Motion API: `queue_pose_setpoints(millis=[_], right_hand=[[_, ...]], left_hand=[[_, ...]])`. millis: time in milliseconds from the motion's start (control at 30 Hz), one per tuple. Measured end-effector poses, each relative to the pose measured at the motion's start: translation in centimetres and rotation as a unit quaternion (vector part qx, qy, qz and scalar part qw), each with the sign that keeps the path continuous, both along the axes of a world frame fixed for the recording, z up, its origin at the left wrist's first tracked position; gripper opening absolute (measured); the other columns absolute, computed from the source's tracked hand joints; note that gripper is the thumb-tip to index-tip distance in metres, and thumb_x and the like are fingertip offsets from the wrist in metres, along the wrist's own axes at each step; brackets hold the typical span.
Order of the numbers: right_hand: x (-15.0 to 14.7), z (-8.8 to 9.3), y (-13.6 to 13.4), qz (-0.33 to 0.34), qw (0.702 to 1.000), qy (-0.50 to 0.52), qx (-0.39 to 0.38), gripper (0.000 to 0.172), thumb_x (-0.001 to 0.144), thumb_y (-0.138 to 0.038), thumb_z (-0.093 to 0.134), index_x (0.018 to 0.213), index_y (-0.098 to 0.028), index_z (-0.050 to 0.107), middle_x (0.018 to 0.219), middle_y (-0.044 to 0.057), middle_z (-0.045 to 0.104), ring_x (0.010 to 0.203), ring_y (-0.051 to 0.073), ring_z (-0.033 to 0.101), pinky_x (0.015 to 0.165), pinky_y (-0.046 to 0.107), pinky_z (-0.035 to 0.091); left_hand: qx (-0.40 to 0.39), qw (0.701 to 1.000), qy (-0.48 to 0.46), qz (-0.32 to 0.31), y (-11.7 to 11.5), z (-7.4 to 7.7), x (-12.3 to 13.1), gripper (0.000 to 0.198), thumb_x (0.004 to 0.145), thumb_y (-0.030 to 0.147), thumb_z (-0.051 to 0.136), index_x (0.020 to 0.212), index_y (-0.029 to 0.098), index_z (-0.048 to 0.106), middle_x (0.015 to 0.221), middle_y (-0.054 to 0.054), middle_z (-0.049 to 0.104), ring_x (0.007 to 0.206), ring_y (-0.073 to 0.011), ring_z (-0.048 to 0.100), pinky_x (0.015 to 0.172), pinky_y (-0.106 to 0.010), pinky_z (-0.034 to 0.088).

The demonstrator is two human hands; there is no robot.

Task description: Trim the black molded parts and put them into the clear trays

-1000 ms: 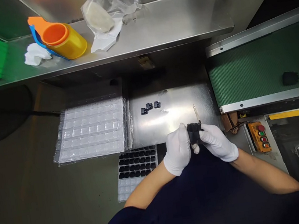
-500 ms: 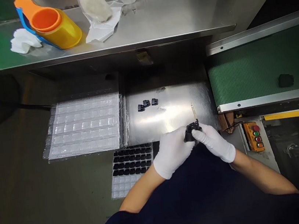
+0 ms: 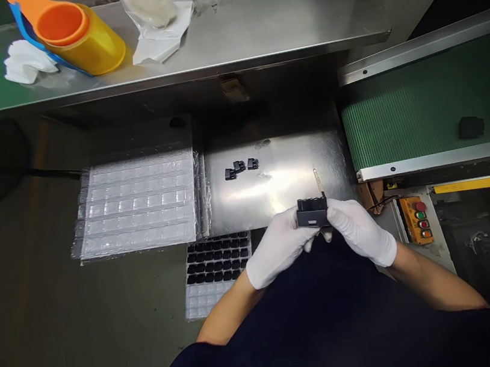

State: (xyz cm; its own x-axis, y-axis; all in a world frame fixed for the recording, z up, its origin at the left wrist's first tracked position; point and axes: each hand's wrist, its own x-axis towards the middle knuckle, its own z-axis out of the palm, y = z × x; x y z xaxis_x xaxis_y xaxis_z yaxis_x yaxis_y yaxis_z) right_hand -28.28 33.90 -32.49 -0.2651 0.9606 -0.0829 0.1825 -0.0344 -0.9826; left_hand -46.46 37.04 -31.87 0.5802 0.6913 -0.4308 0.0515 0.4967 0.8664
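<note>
Both my white-gloved hands hold one black plastic connector-like part (image 3: 313,216) just past the near edge of the steel worktop (image 3: 269,195). My left hand (image 3: 281,245) grips its left end, fingers curled underneath. At the right end, my right hand (image 3: 355,225) closes on it with the thumb on the front. A thin pointed blade-like tool (image 3: 318,180) reaches away beside the right hand; its lower end is hidden, and whether it is held or lies on the worktop I cannot tell. Smaller black parts with prongs, a left one (image 3: 230,174) and a right one (image 3: 252,163), lie farther back.
Stacked clear blister trays (image 3: 138,204) are on the left. Below them is a tray partly filled with black parts (image 3: 215,266). A green conveyor (image 3: 409,118) carries a black part (image 3: 471,127) on the right, above a button box (image 3: 417,220). A steel shelf (image 3: 277,21) spans the back.
The black part has turned in my hands, so its flat long side now faces me. My fingers have shifted to its two ends. The view has tilted slightly.
</note>
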Motion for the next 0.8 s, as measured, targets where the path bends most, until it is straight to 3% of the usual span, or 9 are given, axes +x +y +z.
queue_pose_setpoints(millis=[133,200,300,367,433,533,667,800], right_hand=[[0.1,0.4,0.1,0.032,0.999,-0.016,-0.004,0.053,0.088,-0.074,0.066,0.080,-0.022,0.065,0.070,0.002,0.064,0.065,0.018,0.061,0.062,0.032,0.052],[0.2,0.6,0.1,0.033,0.999,-0.003,0.001,0.056,0.090,-0.076,0.063,0.076,-0.021,0.063,0.068,0.001,0.063,0.064,0.017,0.060,0.061,0.030,0.051],[0.0,1.1,0.2,0.017,1.000,0.009,0.008,0.064,0.099,-0.075,0.048,0.065,-0.020,0.054,0.060,0.000,0.057,0.056,0.012,0.053,0.054,0.026,0.043],[-0.4,1.5,0.3,-0.009,1.000,-0.017,0.004,0.064,0.096,-0.072,0.057,0.058,-0.020,0.047,0.054,-0.003,0.049,0.051,0.010,0.045,0.049,0.024,0.036],[-0.9,2.0,0.3,-0.030,0.998,-0.049,-0.006,0.063,0.083,-0.066,0.077,0.055,-0.021,0.043,0.051,-0.005,0.044,0.050,0.008,0.039,0.046,0.023,0.032],[-1.7,2.5,0.2,-0.050,0.996,-0.067,-0.024,0.060,0.074,-0.056,0.088,0.053,-0.022,0.044,0.052,-0.005,0.047,0.049,0.009,0.038,0.043,0.023,0.034],[-1.9,2.5,0.3,-0.052,0.997,-0.057,-0.001,0.058,0.078,-0.058,0.084,0.053,-0.022,0.047,0.050,-0.005,0.048,0.047,0.008,0.039,0.043,0.023,0.038],[-1.4,2.1,0.4,-0.046,0.997,-0.061,0.032,0.056,0.082,-0.056,0.082,0.055,-0.020,0.049,0.051,-0.005,0.051,0.049,0.007,0.043,0.045,0.021,0.038]], left_hand=[[-0.033,0.998,-0.045,-0.005,-0.1,-1.1,-0.3,0.050,0.085,0.054,0.078,0.061,0.017,0.055,0.050,0.003,0.051,0.046,-0.0086,0.040,0.053,-0.026,0.034],[-0.028,0.997,-0.075,-0.020,0.0,-1.3,-0.2,0.056,0.089,0.056,0.074,0.055,0.017,0.052,0.047,0.002,0.049,0.046,-0.0085,0.041,0.058,-0.027,0.038],[-0.044,0.991,-0.120,-0.049,0.0,-1.7,0.2,0.062,0.093,0.055,0.068,0.049,0.017,0.047,0.041,0.003,0.042,0.041,-0.0069,0.036,0.053,-0.027,0.034],[-0.086,0.985,-0.142,-0.041,-0.1,-2.2,0.5,0.050,0.086,0.049,0.075,0.056,0.017,0.052,0.042,0.004,0.042,0.040,-0.0061,0.033,0.047,-0.025,0.028],[-0.124,0.980,-0.155,-0.014,-0.2,-2.9,0.8,0.030,0.073,0.036,0.080,0.066,0.016,0.060,0.050,0.004,0.048,0.042,-0.0066,0.036,0.045,-0.024,0.027],[-0.149,0.975,-0.164,0.008,-0.4,-3.9,1.0,0.011,0.059,0.018,0.068,0.068,0.015,0.063,0.055,0.001,0.051,0.046,-0.0077,0.040,0.046,-0.024,0.028],[-0.171,0.966,-0.192,-0.001,-0.3,-4.3,1.2,0.006,0.052,0.014,0.056,0.051,0.017,0.050,0.044,0.002,0.038,0.039,-0.0059,0.034,0.044,-0.025,0.023],[-0.176,0.964,-0.199,-0.005,-0.1,-4.1,1.3,0.006,0.049,0.012,0.054,0.053,0.017,0.052,0.043,0.003,0.041,0.035,-0.0048,0.030,0.041,-0.025,0.019]])
